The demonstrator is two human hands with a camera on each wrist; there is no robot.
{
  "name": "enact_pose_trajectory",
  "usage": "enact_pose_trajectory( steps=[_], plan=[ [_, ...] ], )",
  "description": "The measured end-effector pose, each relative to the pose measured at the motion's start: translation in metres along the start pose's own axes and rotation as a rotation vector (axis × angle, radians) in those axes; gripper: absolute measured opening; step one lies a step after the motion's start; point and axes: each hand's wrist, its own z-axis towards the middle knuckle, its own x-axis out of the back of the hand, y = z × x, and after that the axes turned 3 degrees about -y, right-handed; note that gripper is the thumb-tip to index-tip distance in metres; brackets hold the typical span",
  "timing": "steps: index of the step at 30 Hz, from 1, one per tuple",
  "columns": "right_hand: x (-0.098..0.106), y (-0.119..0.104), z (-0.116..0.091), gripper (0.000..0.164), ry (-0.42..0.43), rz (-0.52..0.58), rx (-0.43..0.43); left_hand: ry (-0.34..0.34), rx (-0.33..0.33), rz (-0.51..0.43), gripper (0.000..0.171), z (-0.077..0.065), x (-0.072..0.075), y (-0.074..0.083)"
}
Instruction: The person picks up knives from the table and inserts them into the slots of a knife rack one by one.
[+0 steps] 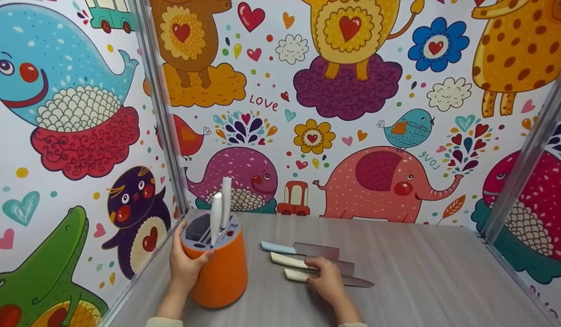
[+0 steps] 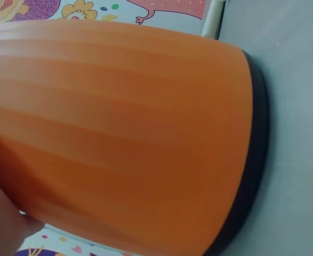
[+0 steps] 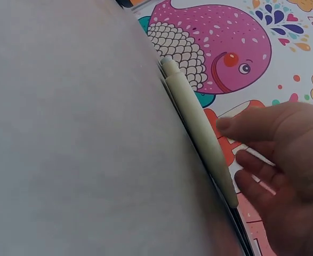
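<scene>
My left hand (image 1: 185,265) grips an orange knife block (image 1: 223,277) near its top, the thumb over the front rim. Two white-handled knives (image 1: 216,213) stand in the block's grey top. In the left wrist view the block's orange wall (image 2: 135,128) fills most of the picture, its dark base against the table. My right hand (image 1: 329,278) is over two cream-handled knives, the middle one (image 1: 287,260) and the nearest one (image 1: 295,275). Its fingers are loosely bent and spread beside a cream handle (image 3: 199,122) in the right wrist view, with a gap between. Farther back lies a blue-handled knife (image 1: 278,247).
The grey wood-grain table (image 1: 425,272) extends to the right of the knives. Printed panels with cartoon animals enclose it at the back (image 1: 262,131) and both sides, with metal strips (image 1: 164,118) at the corners. The block stands close to the left panel.
</scene>
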Motion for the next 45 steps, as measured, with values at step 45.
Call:
enact_pose_trajectory(
  steps=[45],
  plan=[
    [0.009, -0.037, 0.005, 0.034, -0.155, -0.222, 0.0, 0.013, -0.008, 0.008, 0.097, 0.001, -0.002, -0.003]
  ],
)
